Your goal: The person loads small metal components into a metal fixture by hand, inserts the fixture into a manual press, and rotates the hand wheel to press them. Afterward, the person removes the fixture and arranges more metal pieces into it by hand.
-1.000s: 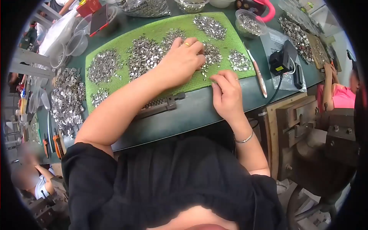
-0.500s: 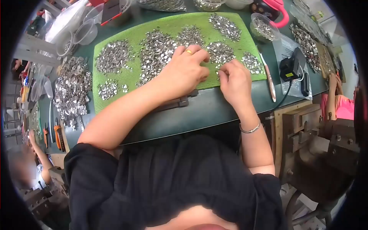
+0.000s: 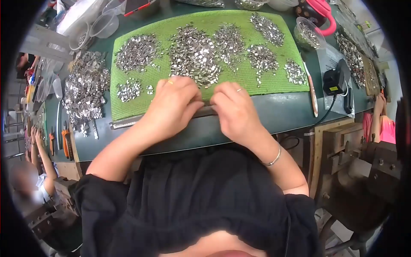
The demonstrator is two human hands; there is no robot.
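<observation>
My left hand (image 3: 174, 103) and my right hand (image 3: 235, 110) are close together at the near edge of the green mat (image 3: 239, 83), over a dark metal bar-like fixture (image 3: 128, 121). The fingers of both are bent and pressed together at the fixture; whatever they pinch is too small or hidden to make out. Beyond them a large pile of small silvery metal pieces (image 3: 197, 55) lies on the mat, with several smaller piles around it, such as one at the upper left (image 3: 137, 52) and one at the right (image 3: 262, 59).
Left of the mat is a heap of metal parts (image 3: 85, 90), with orange-handled pliers (image 3: 67, 143) nearer. At right lie a long-handled tool (image 3: 313, 92), a black adapter (image 3: 334, 81) and a tub of pieces (image 3: 308, 34). Co-workers' arms (image 3: 47, 160) show at both sides.
My left hand has come back from the piles to the mat's near edge. My right hand has moved left and nearer, beside it. The view has shifted, so the mat appears further right.
</observation>
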